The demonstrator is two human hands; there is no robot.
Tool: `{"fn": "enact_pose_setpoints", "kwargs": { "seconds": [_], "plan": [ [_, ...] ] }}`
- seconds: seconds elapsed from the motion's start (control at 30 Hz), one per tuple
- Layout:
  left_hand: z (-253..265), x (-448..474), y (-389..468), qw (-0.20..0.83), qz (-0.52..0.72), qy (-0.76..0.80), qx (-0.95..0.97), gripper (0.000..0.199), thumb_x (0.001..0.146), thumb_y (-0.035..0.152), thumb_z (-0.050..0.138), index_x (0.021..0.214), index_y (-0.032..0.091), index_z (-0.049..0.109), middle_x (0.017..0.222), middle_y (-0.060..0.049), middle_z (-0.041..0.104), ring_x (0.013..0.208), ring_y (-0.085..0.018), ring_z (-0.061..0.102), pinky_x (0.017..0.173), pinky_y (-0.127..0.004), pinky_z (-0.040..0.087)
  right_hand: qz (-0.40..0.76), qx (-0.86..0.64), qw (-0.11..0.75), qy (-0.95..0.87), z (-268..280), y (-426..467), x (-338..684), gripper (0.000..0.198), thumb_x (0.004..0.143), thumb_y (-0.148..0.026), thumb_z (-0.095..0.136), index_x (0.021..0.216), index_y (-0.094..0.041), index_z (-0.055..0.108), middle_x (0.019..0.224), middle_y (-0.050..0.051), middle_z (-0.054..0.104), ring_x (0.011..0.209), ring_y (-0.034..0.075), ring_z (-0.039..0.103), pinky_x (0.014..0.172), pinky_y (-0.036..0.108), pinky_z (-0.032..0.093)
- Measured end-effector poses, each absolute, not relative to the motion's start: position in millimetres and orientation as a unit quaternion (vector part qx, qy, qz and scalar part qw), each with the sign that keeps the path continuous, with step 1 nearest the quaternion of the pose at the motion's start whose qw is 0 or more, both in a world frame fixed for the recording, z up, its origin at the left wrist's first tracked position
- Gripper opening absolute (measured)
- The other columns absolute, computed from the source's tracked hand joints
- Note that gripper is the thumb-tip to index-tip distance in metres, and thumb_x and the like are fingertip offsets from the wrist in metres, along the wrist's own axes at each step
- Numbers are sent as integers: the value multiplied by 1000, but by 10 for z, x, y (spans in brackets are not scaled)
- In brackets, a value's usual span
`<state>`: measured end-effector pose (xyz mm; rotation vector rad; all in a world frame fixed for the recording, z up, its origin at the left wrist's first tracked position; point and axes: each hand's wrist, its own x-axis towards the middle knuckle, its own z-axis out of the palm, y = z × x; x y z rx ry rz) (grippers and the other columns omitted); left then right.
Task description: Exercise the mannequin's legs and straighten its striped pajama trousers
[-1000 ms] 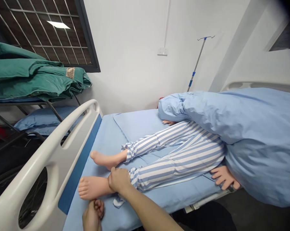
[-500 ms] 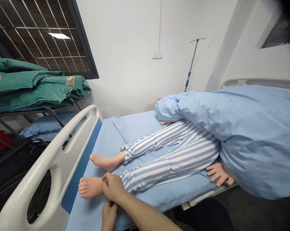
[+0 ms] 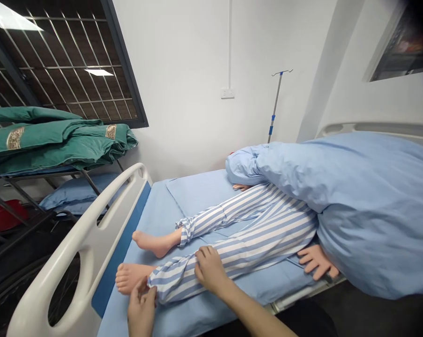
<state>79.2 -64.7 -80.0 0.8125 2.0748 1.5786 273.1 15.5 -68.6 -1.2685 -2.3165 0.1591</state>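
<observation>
A manikin lies on the bed in blue-and-white striped pajama trousers, its two bare feet toward the footboard. My left hand is closed at the near ankle, thumb and fingers pinching the trouser cuff beside the near foot. Higher up the same leg, at the shin, my right hand bends its fingers over the striped cloth and grips it. The near cuff reaches down over the ankle. On the far leg the cuff is bunched above the bare far foot.
A blue quilt covers the manikin's upper body, and a manikin hand shows below its edge. The white footboard rises at left. Behind it, green folded bedding lies on a rack. An IV pole stands by the wall.
The near trouser leg has come down over the ankle. My right hand has moved from the ankle up to the shin, and my left hand has shifted left and up to the cuff.
</observation>
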Motion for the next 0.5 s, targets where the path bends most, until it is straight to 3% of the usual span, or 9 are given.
{"fn": "enact_pose_setpoints", "kwargs": {
  "seconds": [0.13,0.33,0.5],
  "plan": [
    [-622,933,-500,98,425,787,435,36,65,36,48,95,19,57,95,-7,58,79,-21,56,74,-35,44,42,-475,192,-858,-668,443,2879,17,80,-24,44,87,-16,56,87,7,56,87,19,46,77,31,33],
    [-556,1050,333,89,336,740,576,37,74,31,37,102,16,56,103,-9,62,97,-23,55,87,-35,40,46,-480,174,-859,-711,689,2889,20,80,-22,41,79,-15,59,80,7,59,82,19,51,74,29,34],
    [-824,1096,969,5,225,672,706,51,76,29,38,125,14,41,130,-11,46,120,-22,39,98,-38,29,22,-492,194,-849,-797,711,2855,21,78,-27,43,79,-14,59,80,8,59,82,21,50,77,33,35]
  ]
}}
